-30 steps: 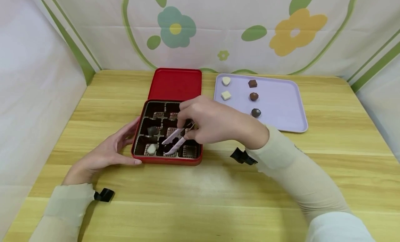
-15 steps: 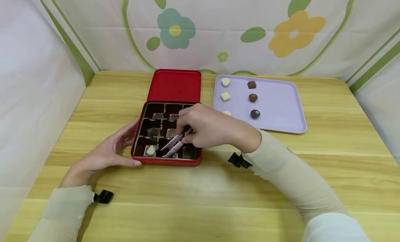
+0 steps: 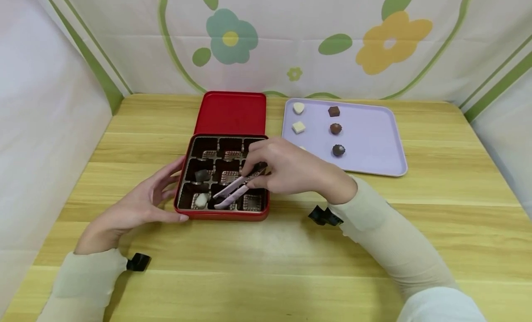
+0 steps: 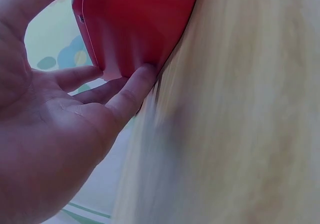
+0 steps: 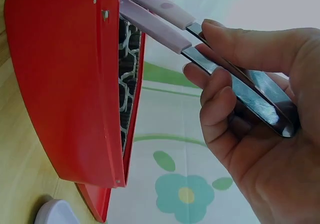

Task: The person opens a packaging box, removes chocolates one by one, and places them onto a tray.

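My right hand (image 3: 291, 167) pinches a pair of metal tweezers (image 3: 230, 192) with lilac tips. In the right wrist view, thumb and fingers grip the tweezers' metal arms (image 5: 205, 62). The tips reach into the front middle compartment of a red tin (image 3: 226, 215), around something dark that is hard to make out. A white chocolate (image 3: 201, 200) lies in the front left compartment, a dark square chocolate (image 3: 202, 175) in the one behind. My left hand (image 3: 141, 204) rests against the tin's left side; the left wrist view shows extended fingers (image 4: 127, 97) touching its red wall (image 4: 135, 24).
The tin's red lid (image 3: 232, 113) lies folded back behind it. To the right, a lilac tray (image 3: 370, 132) carries white chocolates (image 3: 298, 127) and brown ones (image 3: 335, 128), plus a dark round one (image 3: 338, 150). My right hand partly covers another white piece. A flowered cloth stands behind.
The tweezers have dipped slightly within the front middle compartment, and their tips now stand closer together than a second ago. My left hand has stayed at the tin's side.
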A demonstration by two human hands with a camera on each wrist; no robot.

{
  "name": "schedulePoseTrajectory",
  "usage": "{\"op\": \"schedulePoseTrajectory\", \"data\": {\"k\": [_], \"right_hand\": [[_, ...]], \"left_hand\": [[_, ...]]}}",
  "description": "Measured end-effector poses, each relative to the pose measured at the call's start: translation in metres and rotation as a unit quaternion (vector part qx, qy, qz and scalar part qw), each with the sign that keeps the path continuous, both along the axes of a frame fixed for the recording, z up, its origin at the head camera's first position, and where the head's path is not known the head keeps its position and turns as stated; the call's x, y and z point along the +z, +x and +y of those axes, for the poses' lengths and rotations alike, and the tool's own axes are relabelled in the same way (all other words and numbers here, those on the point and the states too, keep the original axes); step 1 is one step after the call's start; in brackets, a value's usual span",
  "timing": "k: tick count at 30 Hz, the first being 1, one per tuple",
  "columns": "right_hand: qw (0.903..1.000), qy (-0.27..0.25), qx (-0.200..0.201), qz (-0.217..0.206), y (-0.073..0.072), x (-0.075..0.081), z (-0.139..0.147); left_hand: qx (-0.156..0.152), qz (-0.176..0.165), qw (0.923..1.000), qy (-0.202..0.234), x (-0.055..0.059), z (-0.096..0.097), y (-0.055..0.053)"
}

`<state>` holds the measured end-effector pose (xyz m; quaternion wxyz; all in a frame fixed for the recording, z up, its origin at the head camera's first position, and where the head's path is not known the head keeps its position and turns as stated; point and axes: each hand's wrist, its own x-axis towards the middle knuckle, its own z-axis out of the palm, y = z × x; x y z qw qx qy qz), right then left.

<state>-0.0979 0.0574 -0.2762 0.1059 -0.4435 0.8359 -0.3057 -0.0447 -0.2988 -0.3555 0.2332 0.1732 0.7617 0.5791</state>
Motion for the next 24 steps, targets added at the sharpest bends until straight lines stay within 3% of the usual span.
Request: {"op": "schedulePoseTrajectory", "data": {"k": [10, 16, 24], "right_hand": [[0.9898, -0.132, -0.049, -0.021, -0.005, -0.013, 0.034], [0.9799, -0.163, -0.094, -0.065, -0.009, -0.017, 0.054], [0.9554, -0.221, -0.172, -0.094, -0.018, -0.021, 0.085]], "left_hand": [[0.006, -0.024, 0.9996, 0.011, 0.004, 0.001, 0.002], [0.003, -0.026, 0.9996, 0.014, 0.005, 0.001, 0.003], [0.010, -0.021, 0.9997, -0.003, 0.004, 0.001, 0.003]]}}
